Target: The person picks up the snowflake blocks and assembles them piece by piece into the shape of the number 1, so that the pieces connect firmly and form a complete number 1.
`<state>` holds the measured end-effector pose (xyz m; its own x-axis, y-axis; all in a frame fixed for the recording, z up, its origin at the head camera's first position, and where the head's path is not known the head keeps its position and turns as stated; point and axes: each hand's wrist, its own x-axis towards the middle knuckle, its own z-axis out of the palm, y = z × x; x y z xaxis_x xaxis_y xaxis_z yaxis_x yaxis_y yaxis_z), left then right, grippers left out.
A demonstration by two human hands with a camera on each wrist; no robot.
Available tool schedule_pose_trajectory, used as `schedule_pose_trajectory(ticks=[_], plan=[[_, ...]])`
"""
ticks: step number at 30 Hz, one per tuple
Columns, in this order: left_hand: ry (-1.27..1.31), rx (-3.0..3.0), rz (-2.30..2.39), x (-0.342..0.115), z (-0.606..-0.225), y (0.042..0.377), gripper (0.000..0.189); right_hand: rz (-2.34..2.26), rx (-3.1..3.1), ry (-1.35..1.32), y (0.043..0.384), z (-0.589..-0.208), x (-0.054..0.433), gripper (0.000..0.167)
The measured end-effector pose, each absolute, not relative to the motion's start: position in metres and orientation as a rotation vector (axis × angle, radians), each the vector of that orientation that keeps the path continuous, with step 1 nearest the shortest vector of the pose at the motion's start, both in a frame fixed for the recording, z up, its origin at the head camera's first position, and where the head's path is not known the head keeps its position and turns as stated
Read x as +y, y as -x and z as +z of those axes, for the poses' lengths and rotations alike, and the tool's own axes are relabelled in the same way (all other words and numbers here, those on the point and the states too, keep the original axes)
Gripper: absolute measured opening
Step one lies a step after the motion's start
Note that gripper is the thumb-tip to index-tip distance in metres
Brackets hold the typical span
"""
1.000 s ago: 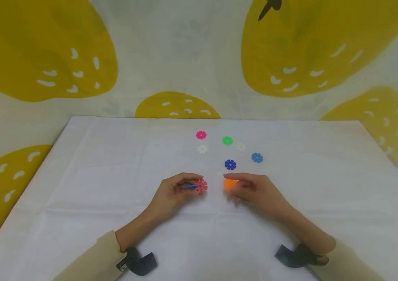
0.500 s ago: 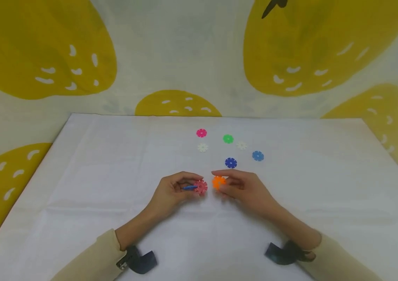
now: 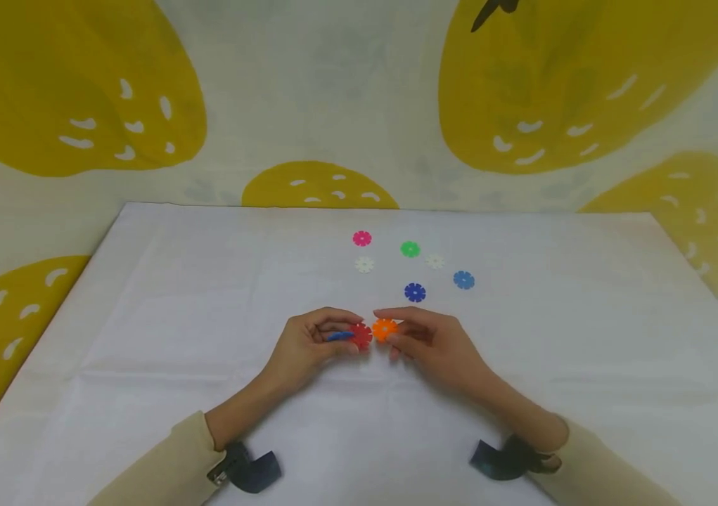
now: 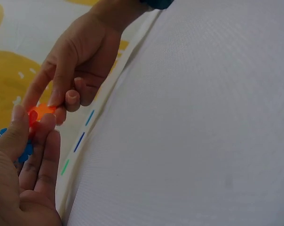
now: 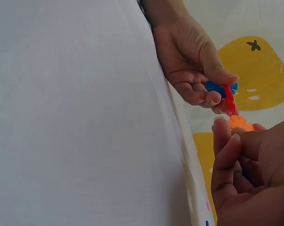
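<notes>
My left hand [image 3: 308,346] pinches a red notched disc [image 3: 362,337] between thumb and fingers. A blue notched disc [image 5: 216,88] is joined to the red one, crosswise to it, and shows edge-on in the head view. Opposite it, my right hand [image 3: 430,340] pinches an orange notched disc [image 3: 385,329] by its right side. The orange disc's left edge is right at the red disc's right edge. In the left wrist view the orange disc [image 4: 45,111] overlaps the red one, and the blue disc is partly hidden behind the left thumb.
Beyond the hands, several loose notched discs lie flat on the white table cover [image 3: 175,295]: pink [image 3: 362,238], green [image 3: 410,249], dark blue [image 3: 415,292], light blue [image 3: 463,280] and two white ones, one a white disc [image 3: 364,265] on the left. A patterned cloth [image 3: 327,91] hangs behind.
My right hand has moved left with the orange disc, bringing it from a clear gap up to the red disc's edge. The left hand has stayed nearly still; the red disc has turned slightly.
</notes>
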<state>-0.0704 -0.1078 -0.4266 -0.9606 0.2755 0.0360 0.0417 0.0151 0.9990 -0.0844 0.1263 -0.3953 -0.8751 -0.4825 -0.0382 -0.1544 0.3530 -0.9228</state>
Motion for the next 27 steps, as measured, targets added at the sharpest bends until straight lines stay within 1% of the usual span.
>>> schedule_pose_trajectory(ticks=[13, 21, 27], plan=[[-0.354, 2.103, 2.071, -0.109, -0.427, 0.071, 0.032, -1.577, 2.424, 0.691, 0.079, -0.407, 0.125, 0.040], [-0.377, 2.047, 2.069, -0.108, -0.428, 0.070, 0.033, -1.608, 2.434, 0.752, 0.076, -0.410, 0.122, 0.037], [-0.431, 2.081, 2.012, -0.109, -0.429, 0.070, 0.031, -1.648, 2.414, 0.858, 0.076, -0.412, 0.123, 0.032]])
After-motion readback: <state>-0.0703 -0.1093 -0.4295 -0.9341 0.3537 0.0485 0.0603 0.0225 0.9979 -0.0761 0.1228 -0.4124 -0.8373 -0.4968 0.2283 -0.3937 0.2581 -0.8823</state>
